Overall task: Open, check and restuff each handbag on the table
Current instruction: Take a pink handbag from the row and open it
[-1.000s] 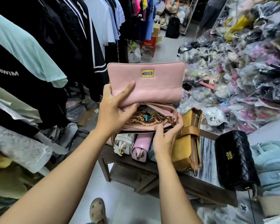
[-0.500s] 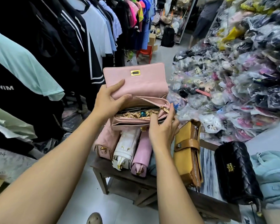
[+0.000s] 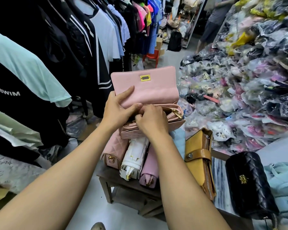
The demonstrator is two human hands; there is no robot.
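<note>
Head view: the only view; every place below is given from the pink handbag (image 3: 145, 92) in my hands.
Pink handbag: I hold it up in the air over the near end of the bench (image 3: 123, 183), with the flap lifted and the zip mouth open.
Left hand (image 3: 118, 108): it grips the left end of the bag, with the thumb laid on the inside of the flap.
Right hand (image 3: 151, 122): the fingers are curled at the zip mouth. Whether they pinch the edge or something inside, I cannot tell.
Progress: I judge this bag is opened and in the checking or restuffing step. Closing the zip and flap is not yet done.
What is left: under the bag lie a quilted pink bag (image 3: 113, 151), a white bag (image 3: 135, 156) and a smooth pink bag (image 3: 150, 168). To the right of them are a mustard bag (image 3: 198, 160), a black quilted bag (image 3: 249, 183) and a pale blue bag (image 3: 283, 180). All look closed, and which ones are already checked I cannot say.
Materials: the flap is matte, soft and rectangular, with a gold clasp (image 3: 145, 78) and a gold zip pull (image 3: 177, 113). The black bag is glossy and rounded, and the mustard one is flat and stiff with a strap.
Around: hanging clothes (image 3: 56, 47) are to the left, and a heap of plastic-wrapped goods (image 3: 239, 80) is to the right.
</note>
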